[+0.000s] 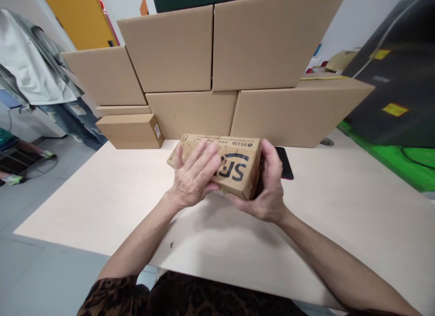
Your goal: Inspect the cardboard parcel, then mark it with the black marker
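A small brown cardboard box (237, 170) with black "SF" lettering, a printed number and scuffed marks is in front of me over the table. My right hand (269, 189) grips its right end, with the thumb at the near lower edge and the fingers along the far side. Across the printed top lies my left hand (195, 176), palm down with the fingers stretched out. The box sits at a slant, its right end nearer to me. Its underside is hidden, so whether it touches the table I cannot tell.
A dark phone-like slab (284, 163) lies behind my right hand. Large plain cartons (180, 51) are stacked along the far side of the white table (335, 202). A smaller closed box (131, 131) stands at the left. A person (41, 66) is beyond the table's left edge.
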`<state>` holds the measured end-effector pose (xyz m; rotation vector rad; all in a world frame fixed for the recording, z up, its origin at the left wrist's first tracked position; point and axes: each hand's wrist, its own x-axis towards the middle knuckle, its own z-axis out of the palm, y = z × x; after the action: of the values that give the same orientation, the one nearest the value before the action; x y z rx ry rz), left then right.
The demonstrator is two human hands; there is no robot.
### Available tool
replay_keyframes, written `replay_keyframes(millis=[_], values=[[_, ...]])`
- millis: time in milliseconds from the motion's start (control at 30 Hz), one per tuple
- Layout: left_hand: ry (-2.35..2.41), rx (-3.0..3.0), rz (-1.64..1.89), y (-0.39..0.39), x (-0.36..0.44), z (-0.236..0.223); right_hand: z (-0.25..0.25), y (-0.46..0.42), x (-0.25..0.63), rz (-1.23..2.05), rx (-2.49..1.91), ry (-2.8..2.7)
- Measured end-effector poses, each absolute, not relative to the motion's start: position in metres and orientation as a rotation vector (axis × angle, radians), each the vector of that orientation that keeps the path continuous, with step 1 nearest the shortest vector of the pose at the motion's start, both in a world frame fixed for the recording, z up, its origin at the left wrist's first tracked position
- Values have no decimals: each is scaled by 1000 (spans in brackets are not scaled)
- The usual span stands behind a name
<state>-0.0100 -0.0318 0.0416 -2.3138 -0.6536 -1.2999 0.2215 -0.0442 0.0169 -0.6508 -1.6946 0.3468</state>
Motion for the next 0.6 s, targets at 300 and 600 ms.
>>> replay_keyframes(millis=[300,600], values=[[-1142,-2516,-1930,5,-48,25,28,-24,236,881,-651,-1381],[-1192,-2780,-2421,-12,-31,32,39,-21,228,1338,-735,-856]])
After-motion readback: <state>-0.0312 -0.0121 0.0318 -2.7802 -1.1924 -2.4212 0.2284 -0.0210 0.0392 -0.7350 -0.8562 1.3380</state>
